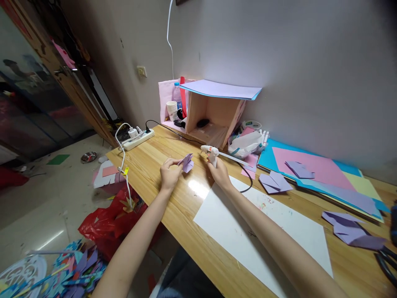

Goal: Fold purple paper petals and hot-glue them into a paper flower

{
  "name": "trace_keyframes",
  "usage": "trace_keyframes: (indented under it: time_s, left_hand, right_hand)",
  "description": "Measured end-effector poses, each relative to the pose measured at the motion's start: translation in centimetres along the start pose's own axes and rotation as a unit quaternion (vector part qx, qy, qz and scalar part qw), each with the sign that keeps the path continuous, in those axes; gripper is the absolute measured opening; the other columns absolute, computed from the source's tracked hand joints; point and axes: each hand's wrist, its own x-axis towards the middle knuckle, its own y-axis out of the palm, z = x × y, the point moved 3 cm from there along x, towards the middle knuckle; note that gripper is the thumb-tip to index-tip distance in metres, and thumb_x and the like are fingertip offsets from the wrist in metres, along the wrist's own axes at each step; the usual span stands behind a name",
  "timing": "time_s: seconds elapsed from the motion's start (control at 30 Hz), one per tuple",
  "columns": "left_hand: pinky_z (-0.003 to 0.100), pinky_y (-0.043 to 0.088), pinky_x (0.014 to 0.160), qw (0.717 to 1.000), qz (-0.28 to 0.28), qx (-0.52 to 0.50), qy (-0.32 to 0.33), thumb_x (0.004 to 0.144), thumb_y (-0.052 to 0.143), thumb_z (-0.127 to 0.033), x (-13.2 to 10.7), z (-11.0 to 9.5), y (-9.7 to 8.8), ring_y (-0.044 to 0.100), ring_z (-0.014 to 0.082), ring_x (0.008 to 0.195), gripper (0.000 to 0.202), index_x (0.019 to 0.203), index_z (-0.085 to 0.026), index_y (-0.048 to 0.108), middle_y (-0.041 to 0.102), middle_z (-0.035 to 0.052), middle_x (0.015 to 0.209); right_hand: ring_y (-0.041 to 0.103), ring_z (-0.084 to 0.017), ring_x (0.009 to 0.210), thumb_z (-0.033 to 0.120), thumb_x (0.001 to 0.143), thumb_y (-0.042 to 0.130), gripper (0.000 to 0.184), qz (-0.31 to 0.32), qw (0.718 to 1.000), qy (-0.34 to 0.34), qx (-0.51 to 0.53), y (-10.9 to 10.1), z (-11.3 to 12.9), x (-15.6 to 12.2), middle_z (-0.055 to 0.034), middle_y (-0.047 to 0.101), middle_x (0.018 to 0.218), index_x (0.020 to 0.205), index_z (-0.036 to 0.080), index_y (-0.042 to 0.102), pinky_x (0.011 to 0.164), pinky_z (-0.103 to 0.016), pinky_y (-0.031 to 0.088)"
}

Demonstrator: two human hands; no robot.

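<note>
My left hand (170,174) pinches a small folded purple paper piece (187,163) above the wooden table. A white hot glue gun (211,152) is gripped in my right hand (219,170), its nozzle pointing left toward the paper. A long white glue stick (233,158) sticks out of the gun's back, and a black cord (249,182) curves away beneath it. Between the nozzle and the paper there is a small gap. Under my right forearm lies a large white sheet (263,215) with coloured marks.
A power strip (138,140) sits at the table's left edge. Behind stands an open box (214,118) with purple card on top. At right are coloured paper sheets (313,161), folded purple pieces (275,182) and black-handled scissors (386,263). A red plastic bag (105,225) hangs below the left edge.
</note>
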Motion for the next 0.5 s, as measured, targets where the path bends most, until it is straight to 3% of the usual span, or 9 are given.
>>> trace_keyframes:
  time_s: [0.1, 0.23, 0.5]
  left_hand:
    - [0.029, 0.045, 0.074, 1.0, -0.007, 0.017, 0.011, 0.069, 0.063, -0.024, 0.0, -0.2, -0.1, 0.058, 0.0143, 0.072, 0.01, 0.073, -0.015, 0.067, 0.064, 0.0033, 0.073]
    - [0.028, 0.044, 0.075, 0.999, -0.019, 0.035, 0.02, 0.07, 0.063, -0.024, 0.0, -0.2, -0.2, 0.058, 0.0143, 0.074, 0.01, 0.075, -0.016, 0.068, 0.064, 0.003, 0.075]
    - [0.028, 0.044, 0.075, 0.997, -0.043, 0.032, 0.048, 0.07, 0.066, -0.026, -0.1, -0.7, -0.3, 0.057, 0.0144, 0.074, 0.011, 0.077, -0.019, 0.069, 0.063, 0.002, 0.075]
  right_hand:
    - [0.055, -0.024, 0.093, 0.04, 0.081, 0.046, 0.031, 0.026, 0.996, -0.009, 0.084, -1.8, 0.8, -2.4, -0.008, 0.062, 0.101, 0.099, 0.017, 0.057, 0.083, -0.037, 0.04]
    - [0.057, -0.024, 0.089, 0.042, 0.083, 0.047, 0.03, 0.083, 0.995, -0.006, 0.063, -3.3, 1.6, -5.1, -0.0082, 0.063, 0.099, 0.099, 0.018, 0.059, 0.079, -0.037, 0.041]
    - [0.053, -0.025, 0.084, 0.041, 0.085, 0.044, 0.024, 0.17, 0.981, -0.09, -0.035, -2.5, 2.3, -6.8, -0.0075, 0.058, 0.091, 0.087, 0.022, 0.057, 0.075, -0.038, 0.041]
